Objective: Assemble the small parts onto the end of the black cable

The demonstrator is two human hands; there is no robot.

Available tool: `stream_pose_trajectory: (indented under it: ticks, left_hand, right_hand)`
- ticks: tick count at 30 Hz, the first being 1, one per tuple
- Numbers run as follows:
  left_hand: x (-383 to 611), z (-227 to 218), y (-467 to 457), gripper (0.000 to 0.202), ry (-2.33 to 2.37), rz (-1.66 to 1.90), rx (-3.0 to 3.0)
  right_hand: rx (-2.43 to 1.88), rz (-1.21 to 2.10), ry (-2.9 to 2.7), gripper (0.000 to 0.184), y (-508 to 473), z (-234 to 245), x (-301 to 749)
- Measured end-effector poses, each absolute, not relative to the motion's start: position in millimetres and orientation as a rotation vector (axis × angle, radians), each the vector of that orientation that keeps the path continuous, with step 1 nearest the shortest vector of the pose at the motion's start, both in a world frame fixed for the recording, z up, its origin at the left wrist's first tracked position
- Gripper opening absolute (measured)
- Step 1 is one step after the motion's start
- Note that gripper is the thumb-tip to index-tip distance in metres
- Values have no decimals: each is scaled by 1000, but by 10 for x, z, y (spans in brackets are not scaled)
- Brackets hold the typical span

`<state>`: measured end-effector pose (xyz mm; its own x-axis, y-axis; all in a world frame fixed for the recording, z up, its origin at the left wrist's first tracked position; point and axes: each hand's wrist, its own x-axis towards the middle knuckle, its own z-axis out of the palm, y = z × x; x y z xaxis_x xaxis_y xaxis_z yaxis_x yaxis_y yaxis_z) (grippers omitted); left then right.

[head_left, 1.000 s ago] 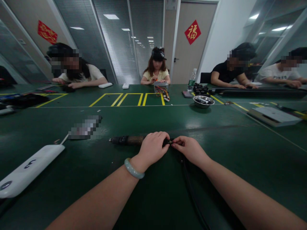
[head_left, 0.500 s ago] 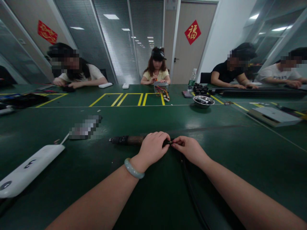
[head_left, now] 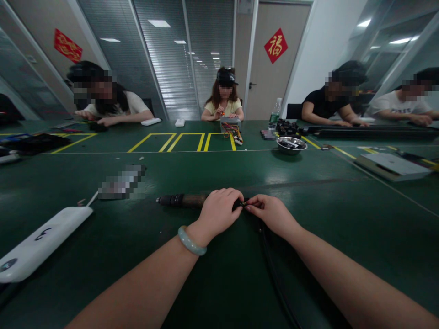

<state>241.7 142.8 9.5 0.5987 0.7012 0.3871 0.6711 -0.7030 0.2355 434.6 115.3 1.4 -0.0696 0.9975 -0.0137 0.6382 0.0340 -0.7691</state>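
An electric screwdriver point(head_left: 183, 200) with a dark, worn body lies on the green table, its tip pointing left. Wrapped over its rear part is my left hand point(head_left: 220, 211), which wears a pale green bangle point(head_left: 192, 242) at the wrist. My right hand point(head_left: 269, 214) pinches at the rear end, thumb and fingertips together beside my left fingertips. A small dark part with a bright spot shows between the hands; its kind is too small to tell. A black cable point(head_left: 274, 269) runs from below my right hand toward the bottom edge.
On the left lie a white power bank point(head_left: 48, 244) and a blurred-out phone point(head_left: 121, 183). Farther back are a metal bowl point(head_left: 291, 150) of dark parts, a white box point(head_left: 391, 165) and a grey box with coloured wires point(head_left: 230, 124). Several people sit across the table.
Both my hands and the screwdriver stay in place. At the far left, a co-worker's hand has shifted slightly.
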Motion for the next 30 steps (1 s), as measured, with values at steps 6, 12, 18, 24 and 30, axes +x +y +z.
stream_pose_trajectory:
  ticks: [6, 12, 18, 24, 30]
  left_hand:
    - [2417, 76, 1433, 13, 1174, 716, 2752]
    - [2418, 79, 1439, 13, 1172, 714, 2751]
    - [2415, 74, 1435, 13, 1176, 710, 2747]
    - [2418, 85, 1433, 13, 1179, 694, 2744]
    - [2413, 91, 1436, 13, 1169, 710, 2739]
  right_hand:
    - [-1642, 821, -1778, 13, 1166, -18, 4357]
    - [-1672, 810, -1779, 13, 1159, 17, 4349]
    - [-1659, 801, -1803, 15, 1148, 24, 4348]
    - [-1675, 794, -1826, 20, 1131, 51, 4337]
    - [-1711, 705, -1863, 17, 1105, 102, 4325]
